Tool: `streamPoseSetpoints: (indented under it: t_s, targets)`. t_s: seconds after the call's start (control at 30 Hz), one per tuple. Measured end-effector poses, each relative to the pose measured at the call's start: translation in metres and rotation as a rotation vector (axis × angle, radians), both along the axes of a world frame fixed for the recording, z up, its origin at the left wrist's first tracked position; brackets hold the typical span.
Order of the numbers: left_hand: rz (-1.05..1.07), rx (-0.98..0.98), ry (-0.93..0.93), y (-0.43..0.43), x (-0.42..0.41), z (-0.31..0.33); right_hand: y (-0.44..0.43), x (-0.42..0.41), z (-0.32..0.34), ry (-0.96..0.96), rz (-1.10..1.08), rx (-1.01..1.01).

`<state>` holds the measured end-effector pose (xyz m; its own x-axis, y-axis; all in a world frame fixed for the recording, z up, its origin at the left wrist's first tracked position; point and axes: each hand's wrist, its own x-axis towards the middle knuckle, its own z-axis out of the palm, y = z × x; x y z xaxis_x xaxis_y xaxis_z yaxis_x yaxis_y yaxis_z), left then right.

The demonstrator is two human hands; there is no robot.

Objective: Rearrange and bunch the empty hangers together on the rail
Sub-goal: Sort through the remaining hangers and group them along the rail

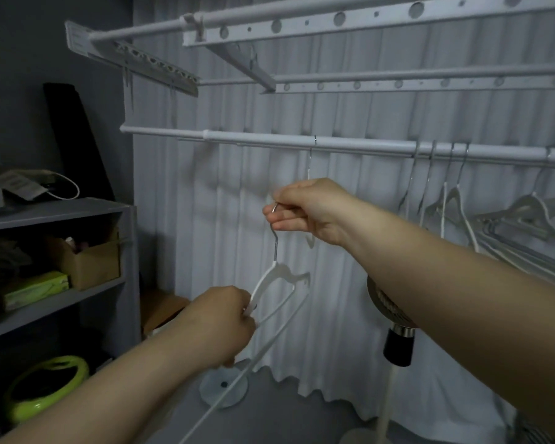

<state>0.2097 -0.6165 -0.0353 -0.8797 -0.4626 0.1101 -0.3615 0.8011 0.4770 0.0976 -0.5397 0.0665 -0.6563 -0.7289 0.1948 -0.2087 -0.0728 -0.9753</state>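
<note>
One white hanger (277, 283) off the rail (302, 143), held in mid-air below it, left of centre and near the camera; metal hook (274, 229) up, tilted a little, body hanging down toward the lower left. One more lone hanger (310, 165) on the rail just above the right hand, well apart from the rest, with most of its body hidden behind that hand. Several empty hangers (455, 200) already crowded together at the right end of the rail, some overlapping; exact count hard to tell. Left stretch of the rail bare. Judged partway through: bunch formed at the right, held hanger not yet hung beside it, lone hanger not yet slid across.

Right hand (308, 211) closed narrowly around the top of the held hanger's hook, fingertips pinching the wire, forearm reaching in from the lower right. Left hand (221, 322) curled tight on the hanger's near shoulder, fingers wrapped round the white plastic, thumb side hidden. Both hands gripping the same hanger; neither touching the rail.

Further out: pleated white curtain (366, 203) right behind the rail, more rack bars (302, 20) with round holes overhead, grey shelf unit (61, 213) at far left holding a cardboard box (90, 261) and a lime-green object (45, 389), a fan's round base (223, 387) on the floor beneath the hands.
</note>
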Motion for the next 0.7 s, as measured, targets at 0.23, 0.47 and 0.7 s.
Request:
streamPoseSetpoints:
  t_s: [0.23,0.47,0.7]
  targets:
    - [-0.06,0.1,-0.028,0.01,-0.014,0.017,0.032,-0.029,0.008,0.237,-0.144,0.158]
    - [-0.133,0.072,-0.033,0.036,-0.056,0.033,0.083,-0.102,0.002,0.933,-0.502,0.658]
    - [-0.172,0.067,-0.053,0.062,-0.106,0.051,0.111,-0.147,-0.008,1.189,-0.441,1.029]
